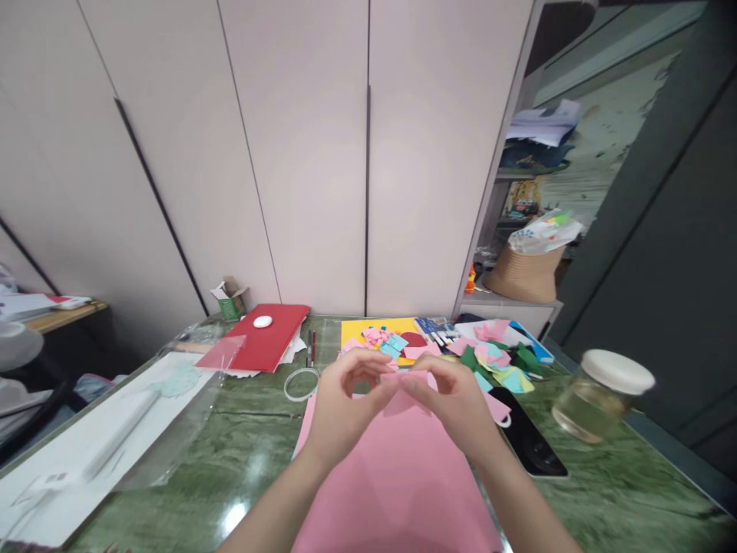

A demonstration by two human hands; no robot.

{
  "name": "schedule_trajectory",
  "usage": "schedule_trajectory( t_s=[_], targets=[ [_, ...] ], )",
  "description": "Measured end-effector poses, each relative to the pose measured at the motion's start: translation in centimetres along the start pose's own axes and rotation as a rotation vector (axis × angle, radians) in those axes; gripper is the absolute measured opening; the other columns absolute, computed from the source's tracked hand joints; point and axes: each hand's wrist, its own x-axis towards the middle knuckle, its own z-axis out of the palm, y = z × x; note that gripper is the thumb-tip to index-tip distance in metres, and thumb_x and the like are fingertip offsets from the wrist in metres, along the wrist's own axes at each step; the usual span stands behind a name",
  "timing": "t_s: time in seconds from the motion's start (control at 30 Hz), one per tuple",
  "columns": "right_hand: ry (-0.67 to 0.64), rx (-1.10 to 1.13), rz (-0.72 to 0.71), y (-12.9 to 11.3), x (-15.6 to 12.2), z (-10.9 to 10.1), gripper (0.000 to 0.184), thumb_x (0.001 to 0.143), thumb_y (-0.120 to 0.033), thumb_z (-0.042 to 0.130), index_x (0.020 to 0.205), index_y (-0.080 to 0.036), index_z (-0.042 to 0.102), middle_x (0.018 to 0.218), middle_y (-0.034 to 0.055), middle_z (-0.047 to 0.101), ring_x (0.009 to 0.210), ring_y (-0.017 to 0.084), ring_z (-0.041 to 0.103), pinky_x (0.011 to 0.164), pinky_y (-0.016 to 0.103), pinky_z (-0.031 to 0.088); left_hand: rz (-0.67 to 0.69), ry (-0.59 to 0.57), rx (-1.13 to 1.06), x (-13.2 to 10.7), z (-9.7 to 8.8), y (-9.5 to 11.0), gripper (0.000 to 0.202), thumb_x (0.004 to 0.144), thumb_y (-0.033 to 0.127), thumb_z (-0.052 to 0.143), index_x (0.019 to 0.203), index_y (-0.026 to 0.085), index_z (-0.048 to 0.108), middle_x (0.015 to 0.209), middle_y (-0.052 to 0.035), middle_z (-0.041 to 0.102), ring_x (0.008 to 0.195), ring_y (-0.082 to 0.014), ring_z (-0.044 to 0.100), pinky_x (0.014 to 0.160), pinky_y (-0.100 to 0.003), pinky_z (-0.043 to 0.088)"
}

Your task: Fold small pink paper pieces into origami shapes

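Note:
Between my two hands is a small piece of pink paper (406, 401), raised above a large pink sheet (397, 476) on the table. My left hand (354, 395) pinches its left side between thumb and fingers. On the other side my right hand (452, 392) pinches it near the upper edge, its thumb close to the left one. The piece looks folded or bent along the top, though the fingers cover part of it. Just beyond the hands, small pink and blue paper bits (394, 343) lie on a yellow sheet (352, 332).
A tape ring (301, 385) and a red folder (268, 338) lie left of my hands. On the right are a black phone (527, 434), coloured paper scraps (512, 378) and a lidded jar (593, 407). A plastic-covered white sheet (74, 468) occupies the left side.

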Motion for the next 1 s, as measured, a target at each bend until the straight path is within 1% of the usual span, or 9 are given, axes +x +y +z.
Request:
schedule_trajectory(
  t_s=[0.1, 0.2, 0.4, 0.57, 0.67, 0.77, 0.83, 0.9, 1.0],
  targets=[
    [0.008, 0.000, -0.001, 0.1, 0.0, -0.1, 0.019, 0.077, -0.031, 0.063, 0.064, -0.019, 0.060, 0.063, -0.0014, 0.053, 0.064, 0.014, 0.048, 0.058, 0.025, 0.036, -0.062, 0.050, 0.008, 0.3, 0.1, 0.0, 0.011, 0.066, 0.018, 0.075, 0.074, 0.018, 0.067, 0.062, 0.0025, 0.064, 0.059, -0.0090, 0.059, 0.059, -0.018, 0.046],
    [0.032, 0.041, 0.006, 0.2, -0.1, -0.2, 0.021, 0.077, -0.033, 0.064, 0.063, -0.019, 0.057, 0.064, -0.0016, 0.053, 0.065, 0.014, 0.048, 0.059, 0.026, 0.035, -0.102, 0.034, -0.053, 0.4, 0.1, -0.1, 0.011, 0.065, 0.018, 0.075, 0.073, 0.018, 0.068, 0.057, 0.0039, 0.063, 0.055, -0.0077, 0.057, 0.057, -0.017, 0.044],
    [0.024, 0.128, 0.001, 0.4, 0.2, -0.4, 0.026, 0.076, -0.035, 0.064, 0.059, -0.018, 0.055, 0.061, -0.0024, 0.049, 0.061, 0.013, 0.043, 0.057, 0.026, 0.033, -0.116, -0.021, -0.193, 0.3, -0.3, -0.8, 0.006, 0.067, 0.018, 0.075, 0.071, 0.020, 0.070, 0.063, 0.0037, 0.065, 0.059, -0.0058, 0.055, 0.058, -0.014, 0.043],
    [0.041, 0.178, 0.025, 0.6, 0.4, -0.5, 0.028, 0.075, -0.037, 0.064, 0.056, -0.018, 0.055, 0.058, -0.0030, 0.049, 0.057, 0.012, 0.042, 0.056, 0.025, 0.033, -0.116, -0.047, -0.257, 0.5, -0.3, -1.5, 0.007, 0.074, 0.022, 0.070, 0.082, 0.022, 0.071, 0.067, 0.0027, 0.063, 0.062, -0.0075, 0.054, 0.061, -0.017, 0.044],
    [0.031, 0.145, 0.039, 0.8, 0.5, -0.7, 0.029, 0.075, -0.038, 0.064, 0.056, -0.018, 0.054, 0.058, -0.0030, 0.048, 0.057, 0.012, 0.042, 0.056, 0.026, 0.033, -0.105, -0.051, -0.202, 0.5, -0.2, -1.4, 0.011, 0.079, 0.025, 0.065, 0.088, 0.021, 0.070, 0.069, 0.0011, 0.062, 0.064, -0.0099, 0.055, 0.063, -0.020, 0.045],
    [0.036, 0.093, 0.046, 0.8, 0.6, -0.8, 0.030, 0.077, -0.038, 0.062, 0.056, -0.018, 0.053, 0.057, -0.0033, 0.046, 0.058, 0.012, 0.042, 0.057, 0.026, 0.033, -0.049, -0.016, -0.040, 0.3, 0.0, -0.8, 0.017, 0.085, 0.030, 0.056, 0.092, 0.020, 0.069, 0.075, -0.0020, 0.064, 0.071, -0.0138, 0.056, 0.068, -0.024, 0.047],
    [0.031, 0.050, 0.039, 0.6, 0.6, -0.8, 0.030, 0.078, -0.037, 0.061, 0.057, -0.018, 0.054, 0.057, -0.0034, 0.045, 0.058, 0.013, 0.041, 0.057, 0.026, 0.033, -0.019, -0.029, 0.041, 0.1, 0.2, -0.4, 0.023, 0.087, 0.033, 0.051, 0.097, 0.020, 0.067, 0.076, -0.0030, 0.065, 0.073, -0.0153, 0.058, 0.070, -0.026, 0.046],
    [0.018, 0.009, 0.029, 0.4, 0.6, -0.7, 0.029, 0.079, -0.037, 0.060, 0.057, -0.018, 0.054, 0.057, -0.0034, 0.045, 0.059, 0.013, 0.041, 0.058, 0.026, 0.033, -0.025, -0.056, 0.074, 0.1, 0.3, -0.1, 0.022, 0.083, 0.033, 0.057, 0.099, 0.019, 0.065, 0.074, -0.0025, 0.066, 0.072, -0.0158, 0.059, 0.070, -0.026, 0.045],
    [0.015, -0.035, 0.018, 0.4, 0.6, -0.6, 0.030, 0.079, -0.037, 0.059, 0.057, -0.018, 0.052, 0.058, -0.0034, 0.044, 0.060, 0.013, 0.042, 0.059, 0.025, 0.034, -0.096, -0.024, 0.092, 0.3, 0.4, -0.1, 0.020, 0.070, 0.026, 0.071, 0.088, 0.018, 0.066, 0.061, 0.0013, 0.062, 0.060, -0.0126, 0.056, 0.061, -0.023, 0.043]
  ],
)
